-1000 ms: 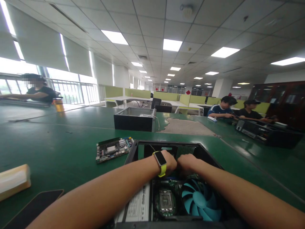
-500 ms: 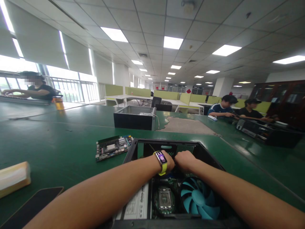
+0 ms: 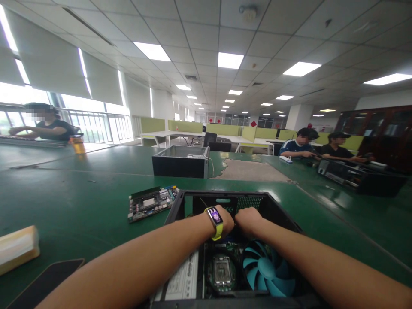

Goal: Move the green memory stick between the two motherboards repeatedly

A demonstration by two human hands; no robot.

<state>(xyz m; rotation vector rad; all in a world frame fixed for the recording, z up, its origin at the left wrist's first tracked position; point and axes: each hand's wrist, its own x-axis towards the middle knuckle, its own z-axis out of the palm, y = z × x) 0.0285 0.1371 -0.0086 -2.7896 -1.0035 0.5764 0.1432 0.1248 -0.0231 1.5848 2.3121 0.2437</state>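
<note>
Directly before me lies an open black computer case (image 3: 180,206). My left hand (image 3: 227,219), below a wrist with a yellow-banded smartwatch (image 3: 215,216), is curled inside its far part. My right hand (image 3: 249,219) is closed close beside it. The fingertips of both point down and away, and whatever they grip is hidden behind the knuckles. Nearer to me inside the case are a CPU socket (image 3: 222,271) on a motherboard, a teal cooling fan (image 3: 266,268) under my right forearm, and a labelled power supply (image 3: 182,277) beside my left forearm.
A loose motherboard (image 3: 151,204) lies left of the case on the green table (image 3: 96,206). Farther back stands another metal case (image 3: 180,166). A dark phone-like slab (image 3: 48,281) and a pale block (image 3: 19,249) are at left. People sit left and right, a black case (image 3: 360,178) at right.
Both hands stay in nearly the same place inside the case, still close together. The view has shifted slightly; nothing is visibly taken out or put down.
</note>
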